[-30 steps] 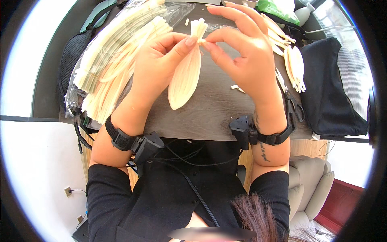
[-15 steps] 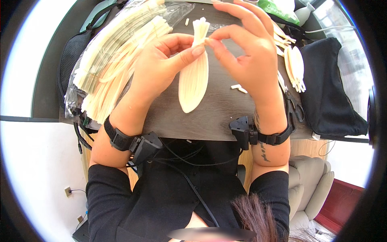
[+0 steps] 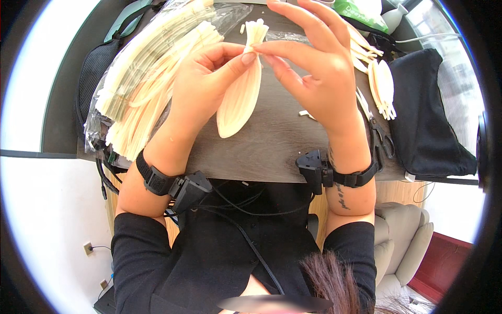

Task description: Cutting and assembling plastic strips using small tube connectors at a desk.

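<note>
A long cream petal (image 3: pixel 239 107), built of fuzzy strips like chenille stems, slants above the table with its rounded tip toward me. My left hand (image 3: pixel 209 76) is closed on its narrow neck, thumb in front and fingers curled behind. Loose strip ends fan out above that grip. At the same neck, the index finger and thumb of my right hand (image 3: pixel 314 68) pinch a small part, largely covered by the fingertips. The other right fingers stretch up and away.
Plastic-wrapped bundles of cream strips (image 3: pixel 151 78) lie left on the dark table (image 3: pixel 272 152). Finished-looking petals (image 3: pixel 381 86), black-handled scissors (image 3: pixel 381 138) and a black cloth bag (image 3: pixel 429 115) are at the right. Small white offcuts (image 3: pixel 304 113) are scattered about.
The petal has tilted, its rounded tip swinging left and its neck shifting slightly left and away. My right hand has followed left, its index finger now lying across the neck.
</note>
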Tool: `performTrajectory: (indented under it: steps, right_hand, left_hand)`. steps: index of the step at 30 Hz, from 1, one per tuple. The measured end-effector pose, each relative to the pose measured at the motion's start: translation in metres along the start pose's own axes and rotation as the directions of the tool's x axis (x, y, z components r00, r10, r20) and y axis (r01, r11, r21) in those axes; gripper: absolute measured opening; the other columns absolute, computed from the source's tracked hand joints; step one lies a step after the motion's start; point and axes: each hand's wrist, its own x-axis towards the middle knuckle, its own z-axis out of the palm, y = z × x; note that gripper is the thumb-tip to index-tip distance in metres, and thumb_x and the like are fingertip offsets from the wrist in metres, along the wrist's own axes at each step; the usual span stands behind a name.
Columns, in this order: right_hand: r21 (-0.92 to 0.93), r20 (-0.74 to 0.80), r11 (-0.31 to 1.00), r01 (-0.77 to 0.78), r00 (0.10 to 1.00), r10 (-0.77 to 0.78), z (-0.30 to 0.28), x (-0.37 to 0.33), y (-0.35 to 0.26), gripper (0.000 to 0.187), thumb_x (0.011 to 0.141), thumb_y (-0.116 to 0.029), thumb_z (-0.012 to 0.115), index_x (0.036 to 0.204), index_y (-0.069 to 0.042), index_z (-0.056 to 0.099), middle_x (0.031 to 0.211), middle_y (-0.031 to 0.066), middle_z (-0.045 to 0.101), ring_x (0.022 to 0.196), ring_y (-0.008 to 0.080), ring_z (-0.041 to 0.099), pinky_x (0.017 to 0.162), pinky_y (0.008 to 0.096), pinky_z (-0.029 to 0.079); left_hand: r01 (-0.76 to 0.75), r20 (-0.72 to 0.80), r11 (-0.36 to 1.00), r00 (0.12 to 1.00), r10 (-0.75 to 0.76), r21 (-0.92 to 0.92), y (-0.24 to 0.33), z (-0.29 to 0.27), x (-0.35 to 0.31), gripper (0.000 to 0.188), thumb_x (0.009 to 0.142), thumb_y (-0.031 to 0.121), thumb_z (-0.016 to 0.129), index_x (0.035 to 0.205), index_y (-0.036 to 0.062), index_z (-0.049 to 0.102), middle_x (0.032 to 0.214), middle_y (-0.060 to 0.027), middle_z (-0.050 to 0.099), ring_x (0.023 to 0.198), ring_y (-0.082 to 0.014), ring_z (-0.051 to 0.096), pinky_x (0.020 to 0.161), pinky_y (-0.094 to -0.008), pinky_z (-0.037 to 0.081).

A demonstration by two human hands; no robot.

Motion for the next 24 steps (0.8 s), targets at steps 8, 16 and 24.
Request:
performTrajectory:
  steps: [8, 16, 24]
  right_hand:
    - [0.053, 0.146, 0.986, -0.161, 0.978, 0.152, -0.0084, 0.0048, -0.0119, 0.022, 0.07, -0.007, 0.074, 0.091, -0.009, 0.076, 0.125, 0.0129, 0.06, 0.12, 0.0358, 0.048, 0.1, 0.043, 0.038]
    - [0.106, 0.196, 0.974, -0.202, 0.964, 0.178, -0.0075, 0.0051, -0.0123, 0.025, 0.074, -0.011, 0.073, 0.099, -0.011, 0.076, 0.13, 0.0151, 0.058, 0.125, 0.0379, 0.046, 0.104, 0.0434, 0.034]
    - [0.009, 0.234, 0.988, -0.155, 0.961, 0.148, -0.0059, 0.0011, -0.0119, 0.03, 0.078, -0.015, 0.07, 0.107, -0.018, 0.074, 0.141, 0.0165, 0.048, 0.133, 0.0409, 0.035, 0.107, 0.049, 0.026]
  left_hand:
    - [-0.154, -0.055, 0.973, 0.985, 0.166, 0.169, -0.0084, -0.0013, 0.0014, 0.022, 0.09, 0.021, 0.068, 0.1, 0.0011, 0.07, 0.086, -0.0008, 0.068, 0.078, -0.0056, 0.06, 0.072, -0.0205, 0.047]
    - [-0.199, -0.147, 0.953, 0.961, 0.236, 0.228, -0.0074, -0.0021, 0.0005, 0.022, 0.089, 0.02, 0.068, 0.101, 0.0016, 0.07, 0.088, -0.002, 0.069, 0.081, -0.007, 0.062, 0.072, -0.0217, 0.049]
    - [-0.172, -0.144, 0.985, 0.974, 0.175, 0.03, -0.0055, -0.0037, 0.0021, 0.023, 0.091, 0.018, 0.067, 0.104, -0.0014, 0.068, 0.093, -0.0045, 0.07, 0.081, -0.0068, 0.063, 0.072, -0.0205, 0.049]
